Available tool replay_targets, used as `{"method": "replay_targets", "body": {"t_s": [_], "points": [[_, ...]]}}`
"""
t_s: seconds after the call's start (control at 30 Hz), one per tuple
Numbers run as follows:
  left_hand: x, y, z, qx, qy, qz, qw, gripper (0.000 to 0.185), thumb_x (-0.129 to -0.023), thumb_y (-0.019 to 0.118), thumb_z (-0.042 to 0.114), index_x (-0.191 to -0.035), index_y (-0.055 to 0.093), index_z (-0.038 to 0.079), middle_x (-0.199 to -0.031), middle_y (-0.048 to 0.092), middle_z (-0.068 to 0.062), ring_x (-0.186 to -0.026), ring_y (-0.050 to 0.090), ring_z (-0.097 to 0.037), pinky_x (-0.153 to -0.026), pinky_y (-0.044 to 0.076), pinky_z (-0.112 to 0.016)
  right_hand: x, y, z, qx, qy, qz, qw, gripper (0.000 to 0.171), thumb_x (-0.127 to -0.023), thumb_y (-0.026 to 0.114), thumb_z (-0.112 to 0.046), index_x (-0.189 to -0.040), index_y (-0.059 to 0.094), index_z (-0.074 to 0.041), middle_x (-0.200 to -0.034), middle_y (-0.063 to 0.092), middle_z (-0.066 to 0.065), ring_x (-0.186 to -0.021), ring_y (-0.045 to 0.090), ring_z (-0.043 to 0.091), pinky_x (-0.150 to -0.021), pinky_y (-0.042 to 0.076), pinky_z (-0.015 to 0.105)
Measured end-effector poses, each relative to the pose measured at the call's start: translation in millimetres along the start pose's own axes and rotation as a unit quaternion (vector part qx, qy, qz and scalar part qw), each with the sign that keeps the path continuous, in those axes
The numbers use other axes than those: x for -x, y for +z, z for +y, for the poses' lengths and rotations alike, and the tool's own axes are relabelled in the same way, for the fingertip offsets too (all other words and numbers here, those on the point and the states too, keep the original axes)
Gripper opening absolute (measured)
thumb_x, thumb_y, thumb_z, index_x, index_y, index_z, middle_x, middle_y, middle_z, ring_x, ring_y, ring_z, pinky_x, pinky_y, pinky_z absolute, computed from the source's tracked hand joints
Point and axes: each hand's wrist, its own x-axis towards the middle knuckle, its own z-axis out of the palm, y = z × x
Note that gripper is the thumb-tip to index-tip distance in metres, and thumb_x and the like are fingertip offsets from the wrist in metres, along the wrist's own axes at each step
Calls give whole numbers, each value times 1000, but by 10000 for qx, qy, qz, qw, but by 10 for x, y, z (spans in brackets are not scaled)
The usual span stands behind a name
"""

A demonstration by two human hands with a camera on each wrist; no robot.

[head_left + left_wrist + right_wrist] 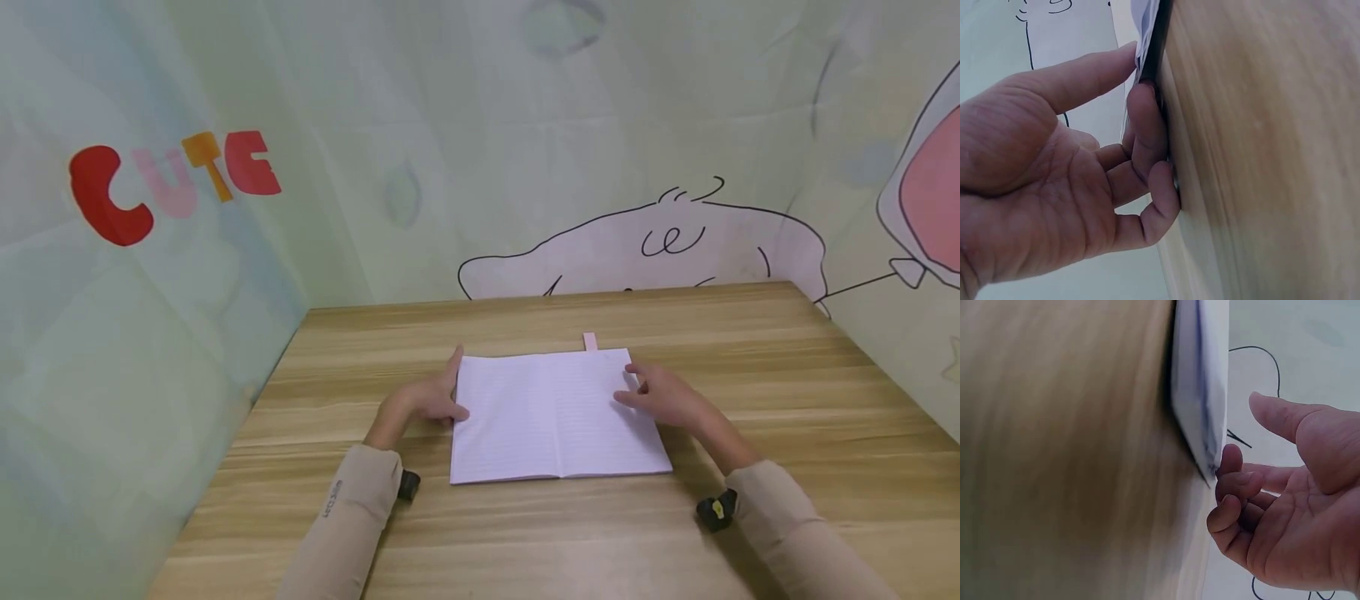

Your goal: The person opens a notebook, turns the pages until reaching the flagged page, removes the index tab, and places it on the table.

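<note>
An open notebook (506,417) with lined white pages lies on the wooden table, a pink tab (590,342) sticking out past its far edge. My left hand (435,396) pinches its left edge; in the left wrist view the thumb (1094,75) is on the page side and the fingertips (1147,119) are at the dark cover underneath. At the right edge is my right hand (663,396), its thumb raised over the page. In the right wrist view that thumb (1279,415) stands apart from the paper, and loosely bent fingers (1229,512) are right at the notebook's corner.
The wooden table (540,542) runs back to a printed cloth wall (375,192) with a cartoon figure and coloured letters. Another cloth side stands along the table's left. Black wrist cameras sit at both cuffs, the right one (717,510) low over the table.
</note>
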Motion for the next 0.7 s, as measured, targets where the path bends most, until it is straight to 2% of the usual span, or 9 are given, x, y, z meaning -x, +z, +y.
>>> {"method": "replay_targets", "body": {"t_s": [0.1,0.17,0.27,0.33,0.43,0.57,0.7], "points": [[-15,3,-4,-44,2,12,10000,107,-79,67,14,-139,-21,19,-117,45,-19,-52,52,-18,-53,44,-29,22,-1,36,132,-3,-35,9999,72,-80,63,-36,-132,35,4,-107,55,21,-86,52,25,-71,45,37],[-26,6,-8,-90,-19,34,10000,107,-79,67,15,-139,-22,19,-113,48,-18,-52,52,-18,-52,43,-28,33,-1,59,195,-46,-53,9998,78,-77,67,-39,-133,34,5,-118,49,25,-99,50,31,-82,42,44],[-41,13,-10,-152,-60,57,9999,108,-79,67,16,-138,-23,18,-94,55,-16,-52,52,-18,-52,42,-27,38,2,86,199,-19,-95,9998,89,-71,71,-42,-134,30,6,-133,35,28,-119,37,38,-96,30,51],[-43,15,-10,-197,-106,62,9997,109,-79,67,16,-138,-24,19,-84,56,-15,-53,52,-18,-52,42,-27,33,6,93,142,11,-186,9997,96,-68,72,-43,-135,25,8,-135,30,29,-124,30,40,-99,25,52],[-40,19,-12,-197,-81,78,9997,109,-78,67,15,-138,-24,20,-98,54,-17,-53,52,-19,-52,43,-28,23,14,92,93,110,-345,9993,103,-66,73,-44,-137,19,8,-137,26,30,-126,26,42,-100,22,52],[-41,25,-16,-256,-30,97,9996,109,-78,68,14,-138,-23,19,-109,50,-21,-52,52,-18,-52,43,-28,5,30,92,45,252,-465,9986,107,-65,74,-45,-138,16,7,-139,22,30,-127,23,42,-100,20,52],[-45,21,-17,-335,-16,103,9994,109,-78,68,14,-138,-23,18,-90,56,-17,-52,52,-18,-51,42,-28,-14,33,83,-27,417,-492,9979,110,-64,74,-46,-139,13,6,-140,19,29,-127,22,42,-101,20,53]]}}
